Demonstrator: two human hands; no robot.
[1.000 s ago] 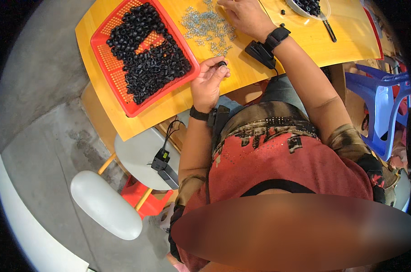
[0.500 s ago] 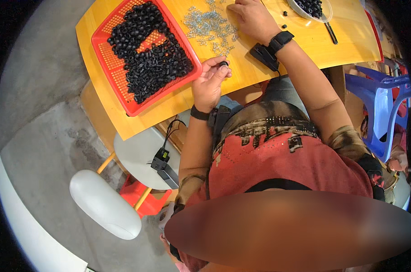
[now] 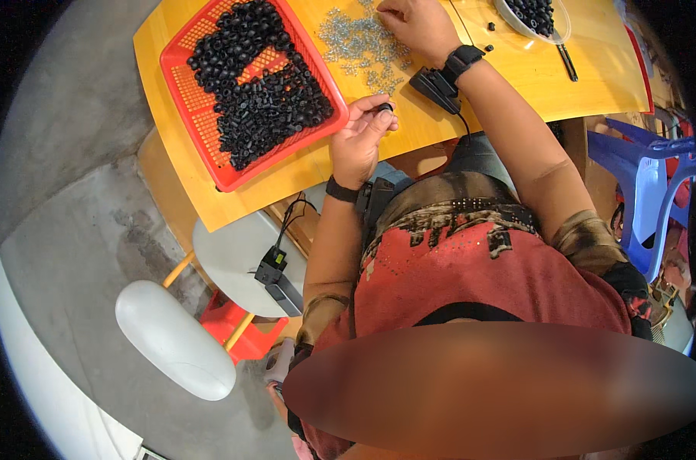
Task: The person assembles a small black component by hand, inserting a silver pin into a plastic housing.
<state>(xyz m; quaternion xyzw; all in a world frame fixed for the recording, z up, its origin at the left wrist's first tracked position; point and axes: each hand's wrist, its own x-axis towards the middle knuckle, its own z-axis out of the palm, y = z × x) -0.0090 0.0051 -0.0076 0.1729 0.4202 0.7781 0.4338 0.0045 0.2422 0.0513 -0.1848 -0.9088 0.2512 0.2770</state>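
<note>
My left hand [image 3: 357, 149] is closed just above the near edge of the table, beside the red basket. A small round black plastic part [image 3: 386, 107] sits pinched between its thumb and fingers. Farther off, my right hand [image 3: 423, 31] reaches over the right side of a spread pile of small silvery metal pieces [image 3: 355, 46], apparently screws. Its fingers are bent together at the upper edge of the picture; what they hold, if anything, is too small to make out. The red plastic basket [image 3: 335, 115] to the left holds two heaps of black parts, one rounded, the other smaller pieces.
A clear round tub [image 3: 566, 32] of black parts stands at the far right, a black pen [image 3: 568, 63] beside it. Two loose black parts [image 3: 492, 26] lie nearby. A cabled black box [image 3: 436, 89] hangs at my right wrist. Around the table: a grey chair [image 3: 175, 341] and a blue stool [image 3: 648, 180].
My right hand has drawn slightly left over the silvery pile, and its fingers have curled inward. The left hand keeps its pinch on the black part. The whole view has shifted slightly.
</note>
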